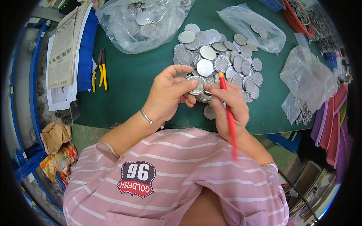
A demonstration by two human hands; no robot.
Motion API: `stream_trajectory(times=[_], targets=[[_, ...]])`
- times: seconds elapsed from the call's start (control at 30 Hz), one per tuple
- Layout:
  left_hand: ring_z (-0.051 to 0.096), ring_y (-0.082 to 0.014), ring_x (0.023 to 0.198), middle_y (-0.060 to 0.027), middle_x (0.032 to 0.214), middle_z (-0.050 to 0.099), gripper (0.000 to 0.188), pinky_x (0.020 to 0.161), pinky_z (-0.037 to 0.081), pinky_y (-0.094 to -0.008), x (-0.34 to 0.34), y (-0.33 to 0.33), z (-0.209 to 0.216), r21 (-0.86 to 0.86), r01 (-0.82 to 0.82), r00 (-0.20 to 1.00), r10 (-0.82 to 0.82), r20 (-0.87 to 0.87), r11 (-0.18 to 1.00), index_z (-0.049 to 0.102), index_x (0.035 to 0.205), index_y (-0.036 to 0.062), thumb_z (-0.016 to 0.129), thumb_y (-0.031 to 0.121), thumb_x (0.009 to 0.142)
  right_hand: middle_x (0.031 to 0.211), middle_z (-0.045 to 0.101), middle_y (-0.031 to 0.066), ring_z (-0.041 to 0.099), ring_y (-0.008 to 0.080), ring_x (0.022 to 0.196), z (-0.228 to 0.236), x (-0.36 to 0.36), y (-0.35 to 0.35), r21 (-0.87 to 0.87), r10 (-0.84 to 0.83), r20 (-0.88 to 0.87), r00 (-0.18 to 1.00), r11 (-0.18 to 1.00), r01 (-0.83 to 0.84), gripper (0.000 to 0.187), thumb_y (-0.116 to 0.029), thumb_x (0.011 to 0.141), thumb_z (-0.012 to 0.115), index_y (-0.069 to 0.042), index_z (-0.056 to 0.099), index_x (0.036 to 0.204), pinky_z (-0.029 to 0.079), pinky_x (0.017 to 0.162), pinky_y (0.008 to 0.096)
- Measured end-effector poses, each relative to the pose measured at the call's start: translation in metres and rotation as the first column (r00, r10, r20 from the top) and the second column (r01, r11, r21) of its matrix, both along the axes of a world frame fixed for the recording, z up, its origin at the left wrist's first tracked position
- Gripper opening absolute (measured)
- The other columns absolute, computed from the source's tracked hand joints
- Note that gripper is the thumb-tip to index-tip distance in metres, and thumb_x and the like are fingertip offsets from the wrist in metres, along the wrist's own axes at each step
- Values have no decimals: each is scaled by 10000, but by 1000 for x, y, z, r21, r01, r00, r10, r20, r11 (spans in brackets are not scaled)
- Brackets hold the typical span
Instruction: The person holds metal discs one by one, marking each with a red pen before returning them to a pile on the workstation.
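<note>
My left hand [167,88] pinches a round grey metal disc [197,85] with a textured face and small tabs on its rim. Close beside it, my right hand [232,107] is closed around a red pencil [229,113], whose sharpened end points away from me and whose lower end is blurred. The right fingertips are at the disc's right edge; I cannot tell whether they grip it too. Just beyond both hands spreads a heap of similar metal discs [221,64], some smooth, some textured. A few discs lie under my fingers, partly hidden.
On the green table [132,71], a clear bag of discs [145,26] stands far left and a flatter bag [252,28] far right. Yellow-handled pliers [101,73] lie beside a blue bin [86,52] with papers. To the right are a plastic bag [309,71] and a red basket [299,17].
</note>
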State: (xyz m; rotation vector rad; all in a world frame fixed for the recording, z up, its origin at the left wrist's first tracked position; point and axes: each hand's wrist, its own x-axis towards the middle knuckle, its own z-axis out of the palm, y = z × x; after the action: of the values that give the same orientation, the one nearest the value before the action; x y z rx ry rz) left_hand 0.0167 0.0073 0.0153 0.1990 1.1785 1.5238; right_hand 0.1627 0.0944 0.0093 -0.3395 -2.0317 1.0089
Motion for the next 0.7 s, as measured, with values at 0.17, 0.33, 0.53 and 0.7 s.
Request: stream_trajectory(times=[0.17, 0.33, 0.53, 0.7], targets=[[519, -88, 520, -57, 704, 588, 239, 451, 429, -208, -5, 0, 2, 0, 124, 989, -124, 76, 992, 563, 978, -26, 595, 175, 852, 813, 617, 87, 598, 191, 710, -7, -2, -1, -380, -13, 92, 996, 924, 47, 156, 25, 764, 633, -17, 558, 894, 467, 643, 277], [498, -69, 548, -33, 732, 580, 271, 482, 424, -194, -3, -1, 2, -90, 212, 935, -229, -270, 973, 624, 973, -29, 576, 217, 870, 822, 599, 90, 598, 128, 706, 1, -3, 6, -885, -12, -40, 999, 464, -30, 137, -40, 842, 585, -7, 484, 928, 506, 648, 243], [614, -149, 695, -97, 781, 619, 251, 624, 509, -257, -2, -3, -1, 12, 161, 987, -161, -6, 987, 577, 1020, -57, 542, 150, 883, 849, 605, 130, 605, 159, 716, 1, -1, 7, -930, -26, -69, 997, 365, -55, 121, -61, 886, 490, -5, 438, 980, 510, 682, 284], [639, -221, 812, -198, 890, 629, 206, 722, 524, -287, -29, 4, 3, 141, -193, 981, 189, 48, 971, 560, 954, -72, 487, 114, 901, 892, 616, 170, 604, 165, 749, 3, 0, 10, -904, -27, -59, 998, 425, -42, 83, -41, 889, 453, -17, 433, 966, 498, 689, 280]])
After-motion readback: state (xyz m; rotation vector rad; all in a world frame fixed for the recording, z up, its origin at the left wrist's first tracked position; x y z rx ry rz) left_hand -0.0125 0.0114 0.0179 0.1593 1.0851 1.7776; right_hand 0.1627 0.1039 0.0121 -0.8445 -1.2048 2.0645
